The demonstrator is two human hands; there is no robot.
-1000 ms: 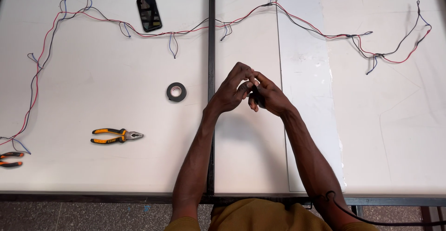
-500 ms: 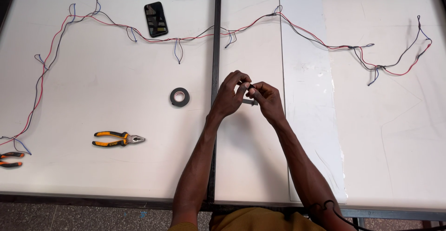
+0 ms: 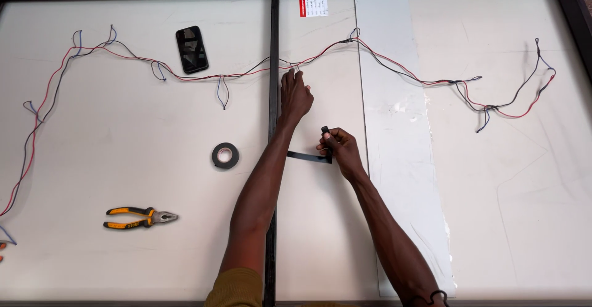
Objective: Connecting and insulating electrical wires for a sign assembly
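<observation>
Head view: left hand seemingly pinches one wire; right hand grips one tape strip.

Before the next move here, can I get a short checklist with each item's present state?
1. Left hand on the red and black wire run: ok, fingertips at the wires.
2. Right hand holds a cut strip of black tape: ok.
3. Strip free of twists or self-sticking: cannot tell.
4. Tape roll within reach on the table: ok.
5. Pliers close by: ok, though nearer the left edge.
6. Bare conductor at the pinched spot: cannot tell.
</observation>
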